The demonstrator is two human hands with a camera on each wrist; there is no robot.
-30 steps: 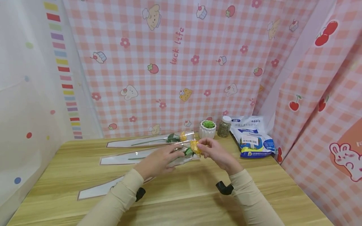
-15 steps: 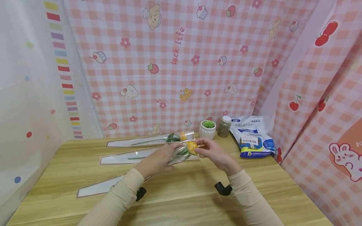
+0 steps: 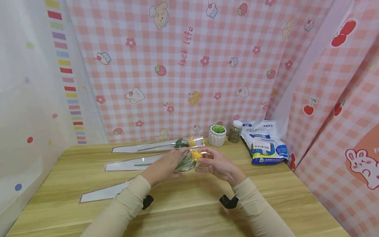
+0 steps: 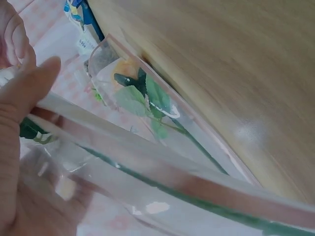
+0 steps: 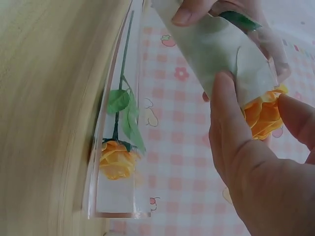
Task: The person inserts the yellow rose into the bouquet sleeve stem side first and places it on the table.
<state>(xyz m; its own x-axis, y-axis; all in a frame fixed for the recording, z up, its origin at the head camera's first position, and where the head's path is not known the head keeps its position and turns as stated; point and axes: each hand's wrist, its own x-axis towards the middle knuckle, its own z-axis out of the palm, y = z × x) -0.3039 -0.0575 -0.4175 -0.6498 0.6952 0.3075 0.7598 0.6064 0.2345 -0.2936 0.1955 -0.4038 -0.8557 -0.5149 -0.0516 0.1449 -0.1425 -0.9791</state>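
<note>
In the head view, a yellow rose (image 3: pixel 196 155) in a clear plastic sleeve is held between both hands above the table. My left hand (image 3: pixel 167 166) grips the sleeve below the bloom. In the left wrist view this sleeve (image 4: pixel 162 172) runs to the lower right with a green stem inside. My right hand (image 3: pixel 219 167) has thumb and fingers around the bloom. The right wrist view shows the bloom (image 5: pixel 264 116) at the sleeve's mouth, by the thumb tip. Behind the hands lies another sleeved rose (image 3: pixel 191 141). Part of the held stem is hidden by the left hand.
A pale sleeve (image 3: pixel 127 166) with a stem lies mid-left, and the tail of another sleeve (image 3: pixel 97 195) shows nearer the front. At the back stand a potted succulent (image 3: pixel 217 135), a lidded jar (image 3: pixel 235 131) and a blue-white bag (image 3: pixel 265 144). Checked cloth (image 3: pixel 183 79) hangs behind.
The rose bloom and my right hand have moved a little to the left, closer to my left hand. My left hand stays nearly in place, holding the sleeve.
</note>
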